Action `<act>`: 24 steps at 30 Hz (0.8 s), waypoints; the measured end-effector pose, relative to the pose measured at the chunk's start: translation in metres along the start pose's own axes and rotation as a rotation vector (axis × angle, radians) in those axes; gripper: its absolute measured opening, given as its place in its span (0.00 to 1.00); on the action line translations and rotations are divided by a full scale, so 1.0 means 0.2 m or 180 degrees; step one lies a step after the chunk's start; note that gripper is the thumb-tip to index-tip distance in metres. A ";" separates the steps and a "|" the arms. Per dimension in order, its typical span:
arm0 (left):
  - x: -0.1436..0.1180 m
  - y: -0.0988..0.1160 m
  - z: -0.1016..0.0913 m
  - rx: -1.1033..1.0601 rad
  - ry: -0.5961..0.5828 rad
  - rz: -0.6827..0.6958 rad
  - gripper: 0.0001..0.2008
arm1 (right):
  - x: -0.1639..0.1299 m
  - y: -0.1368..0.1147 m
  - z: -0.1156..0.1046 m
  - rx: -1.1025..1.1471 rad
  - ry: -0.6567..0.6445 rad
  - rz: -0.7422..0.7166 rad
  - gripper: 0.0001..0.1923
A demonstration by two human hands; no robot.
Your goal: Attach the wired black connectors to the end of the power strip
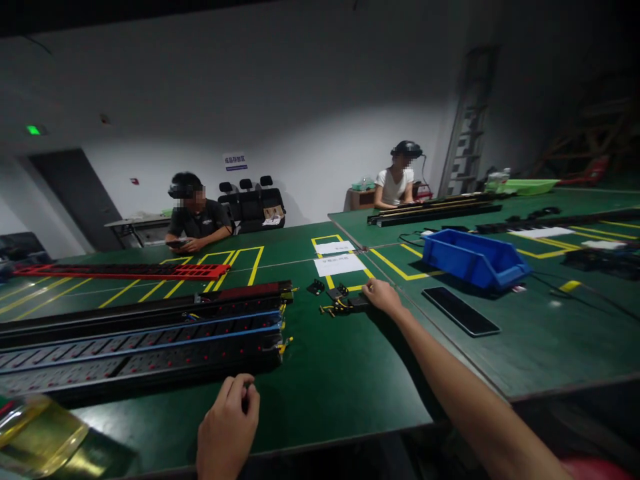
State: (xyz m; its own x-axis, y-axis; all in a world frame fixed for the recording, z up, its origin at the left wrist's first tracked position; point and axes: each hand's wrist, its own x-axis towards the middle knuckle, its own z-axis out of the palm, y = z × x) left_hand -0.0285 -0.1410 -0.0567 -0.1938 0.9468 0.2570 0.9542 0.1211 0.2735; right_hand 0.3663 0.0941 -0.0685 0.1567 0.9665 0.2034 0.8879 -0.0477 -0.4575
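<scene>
My right hand (384,297) reaches far across the green table, fingers closed at the end of a small black part with yellow wires (345,305). Its fingertips are partly hidden, and the part lies low over the tabletop. Beside it are a small black bracket-like piece (315,287) and printed white sheets (340,265). Near the front edge, my left hand (229,423) is curled with thumb and fingers close together, and nothing shows in it. Just beyond it lie long black strips with red dots and rows of sockets (200,347), yellow wire ends sticking out on the right.
A blue bin (473,259) and a black phone (460,311) lie to the right. A bottle of yellow liquid (43,433) stands at the front left. A red strip (125,270) lies further back. Two people (197,217) sit across the table.
</scene>
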 end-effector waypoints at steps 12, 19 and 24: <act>0.01 -0.02 0.02 -0.0090 0.0042 0.0005 0.12 | -0.09 -0.18 -0.03 -0.0087 0.0652 -0.0971 0.15; 0.00 -0.02 0.02 -0.0059 0.0094 0.0008 0.12 | -0.27 -0.45 0.09 -0.0514 -0.0021 -0.2361 0.20; -0.01 -0.02 0.03 -0.0101 0.0111 0.0031 0.12 | -0.29 -0.48 0.13 -0.0652 -0.0065 -0.2584 0.10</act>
State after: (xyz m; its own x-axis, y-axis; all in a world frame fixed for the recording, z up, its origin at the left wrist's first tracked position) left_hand -0.0317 -0.1412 -0.0630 -0.1927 0.9369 0.2917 0.9486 0.1017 0.2998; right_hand 0.2609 0.0496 -0.0599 -0.5715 0.7246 0.3851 0.7828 0.6222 -0.0088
